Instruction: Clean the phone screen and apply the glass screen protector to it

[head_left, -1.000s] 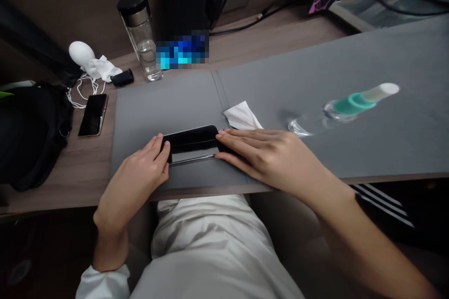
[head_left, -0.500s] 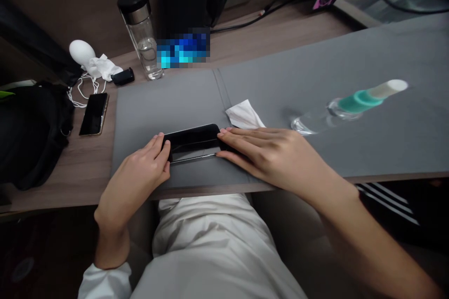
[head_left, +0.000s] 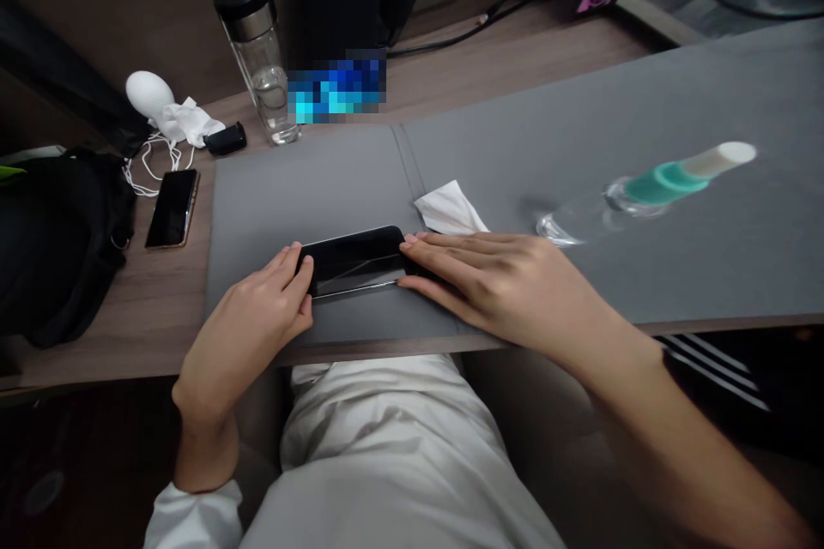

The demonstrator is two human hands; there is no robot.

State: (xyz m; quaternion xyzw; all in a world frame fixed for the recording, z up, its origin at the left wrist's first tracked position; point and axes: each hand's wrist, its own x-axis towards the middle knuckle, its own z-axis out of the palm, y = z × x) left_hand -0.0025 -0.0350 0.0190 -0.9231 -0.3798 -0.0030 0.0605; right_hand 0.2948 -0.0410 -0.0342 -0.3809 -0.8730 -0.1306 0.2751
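Gripping a black phone (head_left: 354, 259) at both ends, a person dressed in pale clothes sits at a wooden desk (head_left: 96, 345). The phone is over the near edge of a grey mat (head_left: 302, 184), midway between the two hands. Its long axis runs from side to side across the sitter's front, the right end angled slightly farther away. Neither hand is nearer: the left hand (head_left: 248, 313) has the left end, the right hand (head_left: 508, 283) the right. On the right, the fingers lie close together along the far side, with the thumb at the near edge, parted only by the phone's width. The left fingers bend over their end, and their lower grip is partly hidden. Whether the phone rests flat or is slightly raised, I cannot tell.

Counted around the room: two phones, the second (head_left: 172, 208) on bare wood left of the mat; two bottles, a clear one with a green collar (head_left: 669, 184) beyond the right hand and a lidded glass one (head_left: 263, 69) behind the mat; two tissues, one flat (head_left: 451, 208) just past the right fingers, one crumpled (head_left: 190, 124) beside a single white egg-shaped object (head_left: 149, 93); and one black bag (head_left: 57, 249) at far left.
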